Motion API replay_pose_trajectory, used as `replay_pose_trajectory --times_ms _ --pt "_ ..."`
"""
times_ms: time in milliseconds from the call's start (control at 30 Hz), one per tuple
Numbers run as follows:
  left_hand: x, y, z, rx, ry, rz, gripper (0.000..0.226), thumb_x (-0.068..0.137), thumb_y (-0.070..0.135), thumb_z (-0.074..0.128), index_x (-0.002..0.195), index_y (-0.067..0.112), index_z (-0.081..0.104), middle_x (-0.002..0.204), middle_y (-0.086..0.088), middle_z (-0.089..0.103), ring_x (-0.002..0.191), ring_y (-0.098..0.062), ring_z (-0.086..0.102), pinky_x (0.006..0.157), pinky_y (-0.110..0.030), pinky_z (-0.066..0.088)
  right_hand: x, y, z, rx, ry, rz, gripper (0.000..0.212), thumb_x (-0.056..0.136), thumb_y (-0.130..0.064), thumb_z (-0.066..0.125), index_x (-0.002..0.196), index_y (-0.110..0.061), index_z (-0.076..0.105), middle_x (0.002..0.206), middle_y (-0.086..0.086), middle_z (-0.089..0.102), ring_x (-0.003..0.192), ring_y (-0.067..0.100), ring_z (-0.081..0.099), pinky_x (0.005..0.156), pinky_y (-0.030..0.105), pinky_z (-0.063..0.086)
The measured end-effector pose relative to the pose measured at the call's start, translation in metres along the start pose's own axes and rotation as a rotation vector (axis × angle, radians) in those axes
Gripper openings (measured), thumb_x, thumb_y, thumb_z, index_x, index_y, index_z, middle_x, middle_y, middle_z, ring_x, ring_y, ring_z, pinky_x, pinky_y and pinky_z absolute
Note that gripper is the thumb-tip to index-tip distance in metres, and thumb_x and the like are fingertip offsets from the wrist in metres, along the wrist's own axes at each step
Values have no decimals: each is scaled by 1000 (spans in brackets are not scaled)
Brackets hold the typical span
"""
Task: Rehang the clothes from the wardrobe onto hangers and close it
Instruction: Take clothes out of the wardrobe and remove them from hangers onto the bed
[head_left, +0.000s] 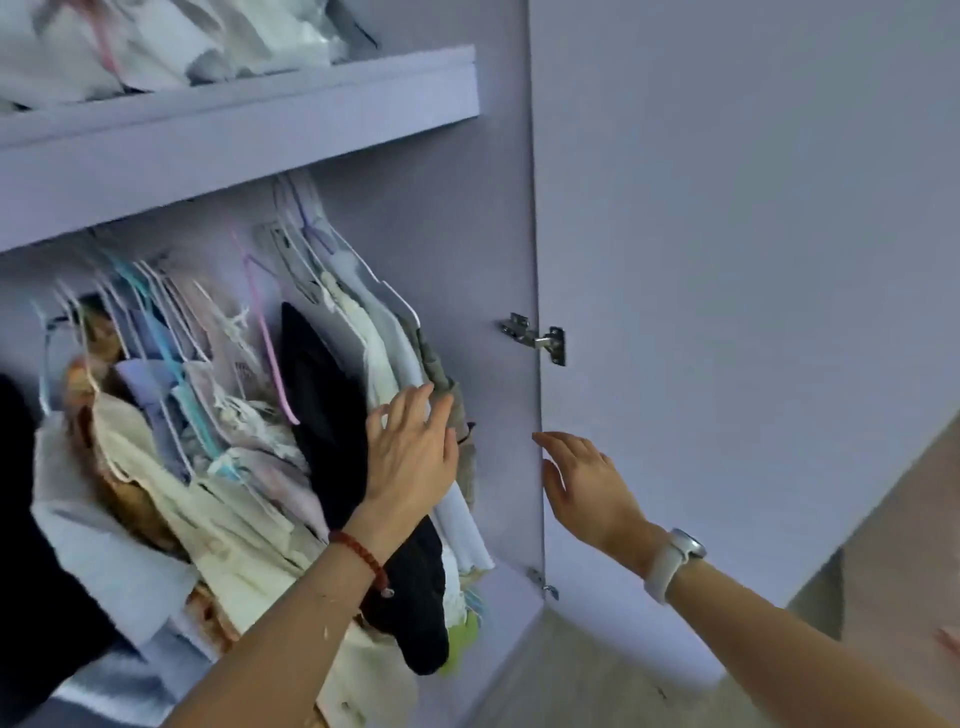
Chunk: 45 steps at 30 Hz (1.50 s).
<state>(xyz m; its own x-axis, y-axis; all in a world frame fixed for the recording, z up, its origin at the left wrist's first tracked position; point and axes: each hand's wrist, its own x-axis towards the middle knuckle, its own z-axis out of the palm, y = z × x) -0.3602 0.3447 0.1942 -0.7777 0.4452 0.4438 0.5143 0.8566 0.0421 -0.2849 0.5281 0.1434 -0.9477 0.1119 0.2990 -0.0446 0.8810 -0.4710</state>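
Fingers straight and spread, the left hand (413, 457) lies flat against the hanging clothes (249, 415), over the black garment (324, 410) and the pale ones beside the wardrobe's side wall (467, 249). The right hand (587, 480) is open too, holding nothing, fingertips at the hinged edge of the open door (727, 260), just below the hinge (535, 338). Clothes crowd on hangers under the shelf (234, 119), with bare door panel to the right.
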Motion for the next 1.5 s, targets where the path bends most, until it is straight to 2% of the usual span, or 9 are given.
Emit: replay_pose_trajectory --times_ms 200,367,567,667,733,800,1100,1367,1500 --pt "93 -44 -11 23 137 -230 45 93 30 42 137 20 41 147 -3 34 137 -20 24 106 -41 20 154 -34 -1 229 49 -98 30 96 -15 40 118 -2 56 114 19 60 107 34 54 90 35 39" --pt "137 -69 19 35 -1 -440 52 96 39 30 146 27 21 156 7 8 143 -19 0 112 -48 7 245 -62 9 324 -82 -158 35 96 -24 44 122 -4 54 120 18 59 111 33 54 87 24 32" --pt "120 -88 33 43 111 -495 51 93 26 41 142 20 33 153 3 24 141 -19 20 109 -46 26 280 -78 35 241 -244 -279 37 88 -8 44 125 -6 48 113 16 62 104 33 57 88 36 43" --pt "113 -95 34 -1 137 -487 49 94 22 42 141 18 35 152 1 26 141 -19 22 105 -45 34 303 -94 32 585 -295 -21 29 85 0 42 111 -3 53 85 18 62 71 25 57 66 32 48" --pt "112 -95 34 -19 123 -484 48 95 23 39 142 18 33 153 2 23 141 -19 19 107 -43 32 321 -105 29 833 -386 196 11 93 -10 42 93 -7 53 61 9 46 43 14 39 38 18 33" --pt "111 -94 34 -42 115 -500 49 95 23 37 143 20 31 154 4 20 142 -18 16 110 -41 28 333 -111 33 848 -418 263 17 94 -18 45 82 -10 54 55 3 35 34 10 28 32 13 21" --pt "104 -106 34 -77 98 -521 51 96 27 34 145 25 24 155 9 13 142 -16 12 109 -39 25 344 -106 40 898 69 307 22 86 -4 49 91 -11 69 80 2 59 65 12 51 63 18 39" --pt "107 -101 36 -44 54 -521 55 95 30 35 147 24 19 156 4 9 142 -23 9 111 -46 18 264 -56 39 797 81 151 15 88 -14 57 79 -15 68 62 -13 58 55 -3 48 51 9 37" --pt "113 -77 25 -48 209 -430 47 87 18 50 133 10 48 144 -13 39 134 -31 32 104 -53 26 205 -24 29 713 109 128 33 87 -11 58 55 -18 62 43 -4 51 42 2 39 46 12 32"
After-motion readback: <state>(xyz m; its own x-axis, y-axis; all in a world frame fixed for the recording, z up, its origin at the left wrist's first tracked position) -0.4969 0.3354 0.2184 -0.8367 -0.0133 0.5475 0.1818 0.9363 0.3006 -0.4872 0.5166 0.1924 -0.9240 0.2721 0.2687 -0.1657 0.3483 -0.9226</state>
